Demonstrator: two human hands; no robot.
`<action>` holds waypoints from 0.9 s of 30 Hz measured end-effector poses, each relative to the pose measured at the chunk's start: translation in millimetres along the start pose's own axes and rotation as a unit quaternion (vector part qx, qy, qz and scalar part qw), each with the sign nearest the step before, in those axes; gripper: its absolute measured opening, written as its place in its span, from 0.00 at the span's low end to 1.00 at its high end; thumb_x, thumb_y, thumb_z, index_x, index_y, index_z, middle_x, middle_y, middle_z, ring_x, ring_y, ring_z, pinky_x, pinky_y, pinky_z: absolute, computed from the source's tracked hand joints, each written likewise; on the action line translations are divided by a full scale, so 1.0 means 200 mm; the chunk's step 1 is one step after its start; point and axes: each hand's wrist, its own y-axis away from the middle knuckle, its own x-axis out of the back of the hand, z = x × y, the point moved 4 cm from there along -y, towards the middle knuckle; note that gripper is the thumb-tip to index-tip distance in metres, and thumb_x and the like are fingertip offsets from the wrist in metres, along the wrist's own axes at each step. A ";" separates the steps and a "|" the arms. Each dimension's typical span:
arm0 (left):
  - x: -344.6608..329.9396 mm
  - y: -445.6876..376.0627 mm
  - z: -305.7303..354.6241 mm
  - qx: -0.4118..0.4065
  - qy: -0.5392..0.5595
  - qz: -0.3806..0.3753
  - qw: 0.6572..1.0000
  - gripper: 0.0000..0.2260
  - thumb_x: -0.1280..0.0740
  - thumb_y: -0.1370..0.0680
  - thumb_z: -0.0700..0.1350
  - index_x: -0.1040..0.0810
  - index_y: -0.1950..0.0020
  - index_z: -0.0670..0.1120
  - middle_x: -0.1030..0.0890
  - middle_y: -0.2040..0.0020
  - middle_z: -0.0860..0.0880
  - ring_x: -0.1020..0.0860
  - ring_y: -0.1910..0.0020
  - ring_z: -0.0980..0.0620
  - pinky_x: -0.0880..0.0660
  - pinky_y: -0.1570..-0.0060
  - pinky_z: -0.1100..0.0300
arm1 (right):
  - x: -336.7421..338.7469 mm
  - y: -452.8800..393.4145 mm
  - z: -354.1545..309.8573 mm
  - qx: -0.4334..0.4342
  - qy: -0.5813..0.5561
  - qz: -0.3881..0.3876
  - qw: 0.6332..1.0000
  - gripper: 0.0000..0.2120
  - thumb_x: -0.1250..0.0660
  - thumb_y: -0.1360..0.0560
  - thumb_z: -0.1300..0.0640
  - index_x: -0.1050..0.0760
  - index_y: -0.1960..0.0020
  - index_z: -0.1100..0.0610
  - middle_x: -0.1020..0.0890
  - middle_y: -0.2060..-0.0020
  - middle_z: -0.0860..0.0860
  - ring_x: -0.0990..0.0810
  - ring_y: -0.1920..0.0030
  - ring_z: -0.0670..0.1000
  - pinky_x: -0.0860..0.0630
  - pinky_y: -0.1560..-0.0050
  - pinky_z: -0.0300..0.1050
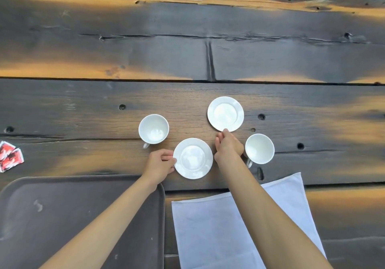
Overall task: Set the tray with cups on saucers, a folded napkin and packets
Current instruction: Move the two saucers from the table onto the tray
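Two white saucers lie on the wooden table: the near saucer point(193, 158) and the far saucer point(225, 114). My left hand point(160, 164) grips the near saucer's left rim. My right hand point(228, 146) reaches to the far saucer, its fingertips touching the near rim. An empty white cup point(153, 129) stands left of the saucers, and a second cup point(259, 148) stands right of my right hand. The dark tray point(62, 216) lies empty at the bottom left. A white napkin point(208, 227) lies flat under my right forearm. Red packets point(9, 156) lie at the left edge.
The table point(187, 60) is dark, weathered wood with cracks, knot holes and a seam across the middle. Its far edge runs along the top of the view, with green ground beyond.
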 end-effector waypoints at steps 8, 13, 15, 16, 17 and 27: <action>-0.04 0.04 0.01 0.006 0.047 0.001 0.999 0.08 0.34 0.21 0.35 0.21 0.43 0.41 0.20 0.48 0.43 0.19 0.48 0.50 0.19 0.51 0.58 | -0.02 0.06 -0.03 -0.021 -0.023 -0.026 0.999 0.14 0.30 0.22 0.67 0.21 0.38 0.63 0.14 0.50 0.57 0.14 0.47 0.53 0.18 0.50 0.41; -0.04 0.08 0.02 -0.016 0.048 0.013 0.999 0.08 0.34 0.21 0.34 0.21 0.43 0.40 0.20 0.48 0.44 0.19 0.48 0.50 0.18 0.56 0.62 | -0.05 0.08 -0.04 -0.001 -0.001 -0.072 0.997 0.14 0.33 0.21 0.66 0.23 0.35 0.66 0.16 0.43 0.60 0.13 0.50 0.55 0.18 0.48 0.44; -0.04 0.11 0.03 -0.021 0.044 0.025 0.999 0.07 0.34 0.21 0.34 0.21 0.44 0.40 0.20 0.48 0.44 0.19 0.49 0.50 0.18 0.57 0.62 | -0.05 0.09 -0.04 -0.012 0.048 -0.115 0.992 0.17 0.37 0.18 0.62 0.27 0.32 0.68 0.21 0.35 0.64 0.18 0.38 0.61 0.20 0.39 0.53; -0.04 0.12 0.03 -0.022 0.043 0.029 0.998 0.07 0.34 0.21 0.34 0.21 0.44 0.41 0.20 0.49 0.44 0.19 0.49 0.49 0.18 0.57 0.61 | -0.05 0.10 -0.03 -0.041 0.030 -0.111 0.992 0.18 0.38 0.18 0.60 0.28 0.31 0.68 0.23 0.32 0.65 0.22 0.34 0.63 0.24 0.35 0.57; -0.03 0.14 0.03 -0.022 0.044 0.032 0.998 0.07 0.34 0.21 0.34 0.21 0.44 0.41 0.19 0.49 0.44 0.19 0.48 0.49 0.19 0.57 0.61 | -0.04 0.12 -0.03 -0.062 0.021 -0.108 0.992 0.18 0.38 0.18 0.59 0.28 0.31 0.67 0.24 0.31 0.64 0.24 0.32 0.64 0.25 0.34 0.58; 0.10 0.54 -0.04 -0.046 0.084 0.060 0.994 0.07 0.36 0.21 0.33 0.21 0.45 0.40 0.19 0.47 0.42 0.18 0.47 0.47 0.18 0.51 0.56 | 0.25 0.51 -0.06 0.015 -0.003 -0.130 0.991 0.07 0.31 0.22 0.66 0.21 0.44 0.65 0.14 0.49 0.57 0.14 0.68 0.43 0.22 0.69 0.31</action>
